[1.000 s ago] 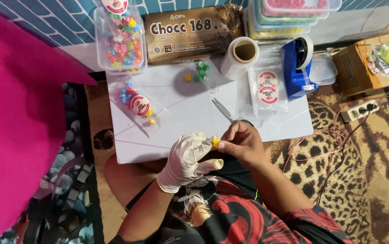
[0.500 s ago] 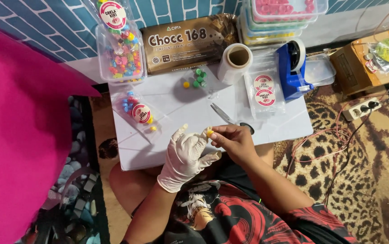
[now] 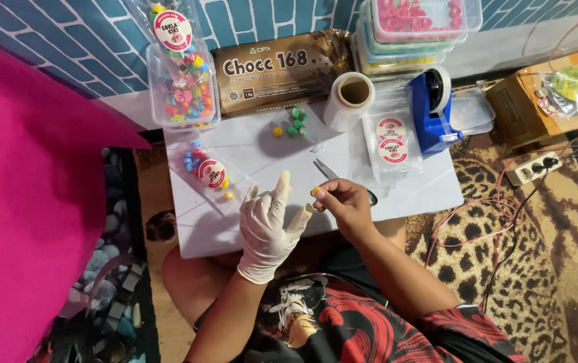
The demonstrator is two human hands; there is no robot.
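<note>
Right now the right hand (image 3: 346,205) pinches a tiny yellow candy (image 3: 316,192) in its grip, just above the white worktop (image 3: 410,191). Beside it, the gloved left hand (image 3: 269,225) is open with fingers spread, holding nothing. Scissors (image 3: 326,169) lie behind the hands. A small bag (image 3: 208,173) holds colourful candies. Farther back, a clear tub (image 3: 181,84) is full of bright candies, and loose green and yellow ones (image 3: 290,126) sit near a roll of film (image 3: 349,99)

Bright, even light; sharp focus.
</note>
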